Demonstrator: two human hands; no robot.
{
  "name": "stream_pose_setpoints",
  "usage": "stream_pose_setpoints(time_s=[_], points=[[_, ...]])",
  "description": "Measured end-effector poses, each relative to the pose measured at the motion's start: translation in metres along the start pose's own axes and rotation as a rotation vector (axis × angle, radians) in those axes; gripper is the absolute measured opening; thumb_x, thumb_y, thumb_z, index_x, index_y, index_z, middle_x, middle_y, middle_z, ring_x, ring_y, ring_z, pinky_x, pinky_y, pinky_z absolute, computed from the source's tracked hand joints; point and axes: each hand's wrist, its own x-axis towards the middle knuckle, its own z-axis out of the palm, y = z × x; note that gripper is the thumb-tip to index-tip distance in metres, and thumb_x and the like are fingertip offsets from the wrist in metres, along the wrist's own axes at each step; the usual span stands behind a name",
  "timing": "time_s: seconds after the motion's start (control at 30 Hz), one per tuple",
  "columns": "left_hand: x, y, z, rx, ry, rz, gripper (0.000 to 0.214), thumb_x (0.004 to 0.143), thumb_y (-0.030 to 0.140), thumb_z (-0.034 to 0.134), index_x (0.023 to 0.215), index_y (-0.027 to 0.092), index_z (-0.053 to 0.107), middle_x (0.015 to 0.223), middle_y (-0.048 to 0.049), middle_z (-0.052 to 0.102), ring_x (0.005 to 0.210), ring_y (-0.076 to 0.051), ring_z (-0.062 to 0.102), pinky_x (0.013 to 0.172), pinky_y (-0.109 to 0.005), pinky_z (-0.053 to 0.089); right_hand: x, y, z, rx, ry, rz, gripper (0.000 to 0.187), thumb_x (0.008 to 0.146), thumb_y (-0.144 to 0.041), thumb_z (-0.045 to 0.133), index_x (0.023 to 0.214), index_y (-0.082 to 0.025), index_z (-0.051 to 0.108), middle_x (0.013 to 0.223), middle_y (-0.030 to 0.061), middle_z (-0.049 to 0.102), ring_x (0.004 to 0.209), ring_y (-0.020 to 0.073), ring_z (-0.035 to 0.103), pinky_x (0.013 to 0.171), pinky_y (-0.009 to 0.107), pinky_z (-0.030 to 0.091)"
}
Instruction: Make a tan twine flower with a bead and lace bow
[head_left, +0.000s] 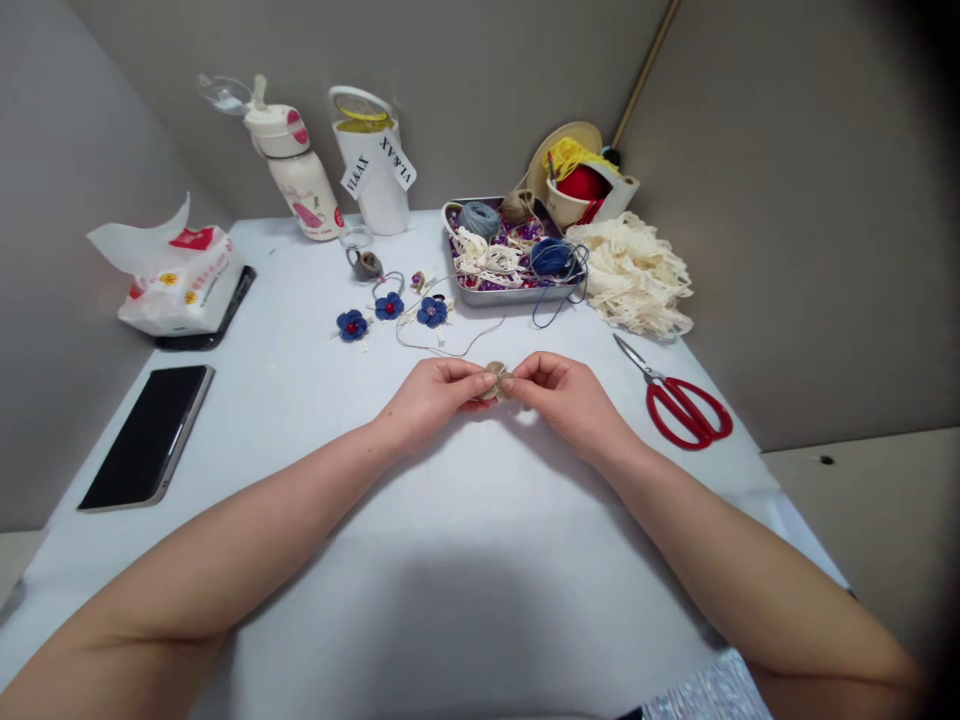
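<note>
Near the middle of the table, my left hand (441, 393) and my right hand (564, 393) meet around a small tan cord flower (496, 370). Thumb and fingertips of each hand pinch one side of it, covering much of its outline. A thin grey cord (457, 352) lies in a loose curve just beyond my hands; whether it joins the flower is unclear. Farther back lie three blue flowers with bead centres: one on the left (352, 325), one in the middle (389, 306) and one on the right (432, 312).
Behind my hands, a metal tray (517, 297) holds yarn balls and beads, beside cream lace (637, 270). Red-handled scissors (686, 410) lie right. A phone (146, 440) and tissue pack (184, 285) are left. A bottle (300, 180) and white container (382, 190) stand behind.
</note>
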Motion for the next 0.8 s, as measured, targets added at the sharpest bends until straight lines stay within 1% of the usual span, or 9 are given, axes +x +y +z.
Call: stream_pose_setpoints(time_s=[0.1,0.23,0.3,0.47,0.63,0.8], points=[[0.001,0.000,-0.001,-0.037,-0.024,-0.028,0.031,0.067,0.041,0.082,0.079,0.013,0.075,0.080,-0.0064,0.070,0.074,-0.014,0.063,0.081,-0.033,0.053,0.000,0.000,0.000,-0.009,0.004,0.008,0.023,0.072,-0.035,0.073,0.071,-0.017,0.059,0.066,-0.0016,0.061,0.059,0.0099,0.048,0.056,0.025,0.035],[0.001,0.004,-0.003,-0.070,-0.096,-0.086,0.032,0.075,0.042,0.076,0.085,0.012,0.075,0.089,-0.0095,0.072,0.079,-0.014,0.064,0.082,-0.032,0.054,0.001,0.002,0.000,-0.007,0.005,0.024,0.023,0.071,-0.034,0.073,0.070,-0.018,0.058,0.065,-0.0020,0.060,0.058,0.0095,0.047,0.055,0.025,0.034],[0.000,0.008,-0.002,-0.052,-0.103,-0.104,0.029,0.076,0.040,0.075,0.084,0.012,0.075,0.090,-0.0097,0.072,0.080,-0.014,0.064,0.082,-0.032,0.053,0.002,0.003,-0.001,-0.005,0.001,0.024,0.023,0.072,-0.035,0.073,0.070,-0.018,0.058,0.065,-0.0019,0.059,0.058,0.0095,0.046,0.055,0.025,0.034],[0.000,0.008,0.000,-0.007,-0.069,-0.079,0.020,0.071,0.028,0.078,0.082,0.012,0.073,0.082,-0.0054,0.069,0.074,-0.012,0.063,0.083,-0.033,0.052,0.003,0.004,-0.002,-0.019,-0.003,0.008,0.026,0.072,-0.039,0.074,0.071,-0.018,0.059,0.066,-0.0013,0.059,0.059,0.0102,0.046,0.056,0.025,0.034],[0.001,0.000,-0.001,0.041,-0.063,-0.037,0.021,0.071,0.030,0.077,0.083,0.013,0.072,0.077,-0.0040,0.069,0.072,-0.012,0.063,0.081,-0.032,0.052,0.001,0.001,-0.001,-0.062,-0.034,0.006,0.026,0.073,-0.040,0.072,0.072,-0.018,0.058,0.067,-0.0006,0.059,0.059,0.0110,0.047,0.056,0.026,0.035],[-0.002,0.002,-0.002,0.180,-0.064,-0.024,0.018,0.074,0.031,0.073,0.079,0.014,0.072,0.073,-0.0039,0.069,0.069,-0.012,0.062,0.075,-0.028,0.050,0.001,0.002,-0.002,-0.083,-0.087,-0.005,0.022,0.074,-0.037,0.071,0.079,-0.018,0.062,0.074,0.0014,0.063,0.064,0.0126,0.052,0.059,0.027,0.039]])
